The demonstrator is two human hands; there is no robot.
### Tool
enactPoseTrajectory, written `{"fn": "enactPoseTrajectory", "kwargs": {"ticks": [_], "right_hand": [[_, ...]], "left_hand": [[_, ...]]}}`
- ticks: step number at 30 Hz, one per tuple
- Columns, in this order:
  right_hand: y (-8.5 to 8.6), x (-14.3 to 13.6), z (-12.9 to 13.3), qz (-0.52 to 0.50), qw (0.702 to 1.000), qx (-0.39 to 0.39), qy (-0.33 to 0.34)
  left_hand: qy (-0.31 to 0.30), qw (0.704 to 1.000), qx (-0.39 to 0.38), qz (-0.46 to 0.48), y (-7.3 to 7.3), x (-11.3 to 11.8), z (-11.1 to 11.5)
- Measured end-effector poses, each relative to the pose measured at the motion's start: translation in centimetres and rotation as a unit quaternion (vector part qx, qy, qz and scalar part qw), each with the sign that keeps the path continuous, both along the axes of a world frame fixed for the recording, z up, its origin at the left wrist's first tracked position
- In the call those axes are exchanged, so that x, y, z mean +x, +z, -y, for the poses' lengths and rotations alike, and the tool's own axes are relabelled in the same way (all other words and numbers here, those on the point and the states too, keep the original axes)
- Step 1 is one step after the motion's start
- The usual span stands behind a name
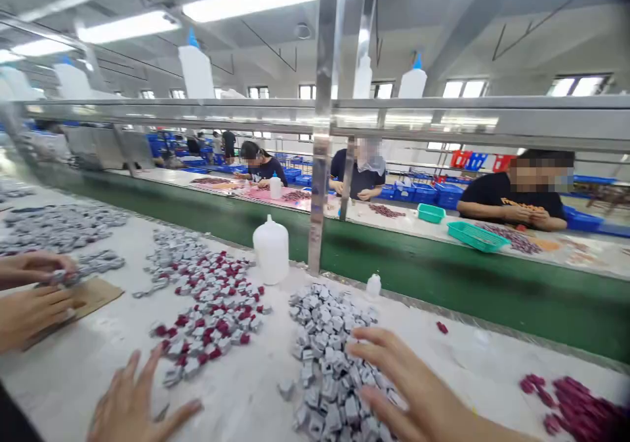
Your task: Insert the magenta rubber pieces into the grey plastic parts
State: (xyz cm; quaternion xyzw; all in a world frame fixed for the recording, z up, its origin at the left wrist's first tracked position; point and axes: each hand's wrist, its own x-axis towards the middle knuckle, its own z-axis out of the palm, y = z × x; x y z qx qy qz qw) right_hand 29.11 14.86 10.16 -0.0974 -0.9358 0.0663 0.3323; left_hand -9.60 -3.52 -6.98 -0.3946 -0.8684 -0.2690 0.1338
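Right hand (413, 389) is spread flat, fingers apart, resting on the near edge of the heap of small grey parts (329, 357) on the white bench top (88, 363); nothing is clamped in it. Left hand (132, 406) is open too, fingers splayed, hovering or pressing on bare bench just short of the mixed grey-and-red pile (207, 311), holding nothing. I'd judge these grey pieces light, rigid and blocky, likely smooth plastic or metal, so they'll skid and scatter if raked hard; a pinch across one piece's short sides looks the surest hold. The heap itself runs lengthways away from me, from the near edge toward the white bottle (271, 250); the single pieces lie every which way, no common heading I can make out. A co-worker's hands (34, 291) work over cardboard at far left.
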Motion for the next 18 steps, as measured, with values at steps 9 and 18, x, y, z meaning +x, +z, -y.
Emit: {"fn": "enactPoseTrajectory", "kwargs": {"ticks": [9,18], "right_hand": [[-7.7,-27.1,-0.4,0.101,0.956,-0.238,-0.14],[-10.8,-33.5,4.4,0.059,0.904,-0.312,-0.286]], "left_hand": [[-0.041,0.993,-0.078,0.078,0.9,-5.3,-3.5],[-0.102,0.994,0.001,0.034,-2.4,-11.3,-3.0]]}}
